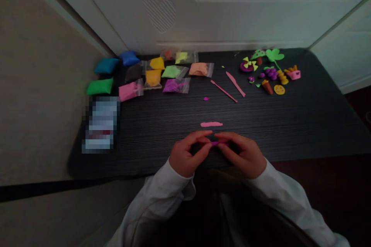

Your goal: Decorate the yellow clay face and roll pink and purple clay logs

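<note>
Between my two hands, near the table's front edge, is a thin strip of purple modelling clay [214, 144]. The thumb and fingers of my left hand [189, 152] pinch its left end. My right hand [243, 152] pinches the right end the same way, and the fingers hide much of the strip. Just beyond my fingertips lies a flattened pink clay strip [211, 124]. Farther back is a small purple clay bit [206, 99]. Two pink modelling tools, a thin stick [223, 91] and a knife [235, 84], lie behind it.
Bags of coloured clay, including a purple one [174, 85] and a green one [100, 86], stand at the back left. A blurred phone [101, 123] lies at the left edge. Small clay figures, among them a yellow smiley disc [279, 90], sit at the back right against the white panel.
</note>
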Demonstrator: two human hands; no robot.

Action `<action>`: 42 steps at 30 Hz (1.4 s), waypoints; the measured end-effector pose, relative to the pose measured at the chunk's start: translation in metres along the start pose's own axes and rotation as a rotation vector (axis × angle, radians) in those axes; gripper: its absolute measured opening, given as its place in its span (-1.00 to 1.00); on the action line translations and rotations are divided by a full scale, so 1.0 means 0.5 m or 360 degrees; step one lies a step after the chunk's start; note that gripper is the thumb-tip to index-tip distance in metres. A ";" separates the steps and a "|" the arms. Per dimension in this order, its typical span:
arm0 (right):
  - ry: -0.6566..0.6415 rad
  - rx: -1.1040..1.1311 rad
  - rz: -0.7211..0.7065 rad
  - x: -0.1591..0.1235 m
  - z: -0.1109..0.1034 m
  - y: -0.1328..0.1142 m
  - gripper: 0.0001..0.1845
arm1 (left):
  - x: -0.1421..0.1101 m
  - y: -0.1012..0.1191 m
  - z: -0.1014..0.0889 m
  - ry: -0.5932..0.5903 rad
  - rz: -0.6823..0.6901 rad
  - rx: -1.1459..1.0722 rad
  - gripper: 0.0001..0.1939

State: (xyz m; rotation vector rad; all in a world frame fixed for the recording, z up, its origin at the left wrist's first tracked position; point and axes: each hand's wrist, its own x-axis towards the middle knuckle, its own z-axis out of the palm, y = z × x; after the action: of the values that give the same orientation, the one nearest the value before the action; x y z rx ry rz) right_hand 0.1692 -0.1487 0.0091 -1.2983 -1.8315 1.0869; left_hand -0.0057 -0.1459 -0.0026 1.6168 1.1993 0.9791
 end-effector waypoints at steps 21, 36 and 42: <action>-0.0247 -0.0757 -0.0232 0.028 -0.006 -0.001 -0.74 | -0.030 -0.004 -0.017 0.0034 0.0542 0.0928 -0.81; -0.0239 -0.0831 -0.0327 0.020 -0.034 0.022 -0.73 | -0.039 -0.008 -0.008 -0.0012 0.0646 0.1202 -0.74; -0.0027 -0.0937 -0.0554 -0.017 -0.038 0.037 -0.70 | -0.039 -0.008 -0.007 -0.0006 0.0678 0.1209 -0.73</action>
State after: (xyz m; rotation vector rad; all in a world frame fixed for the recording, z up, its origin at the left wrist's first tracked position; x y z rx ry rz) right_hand 0.1957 -0.1485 0.0012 -1.2005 -2.3815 0.3812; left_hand -0.0146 -0.1633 -0.0070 2.5480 1.3396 0.8043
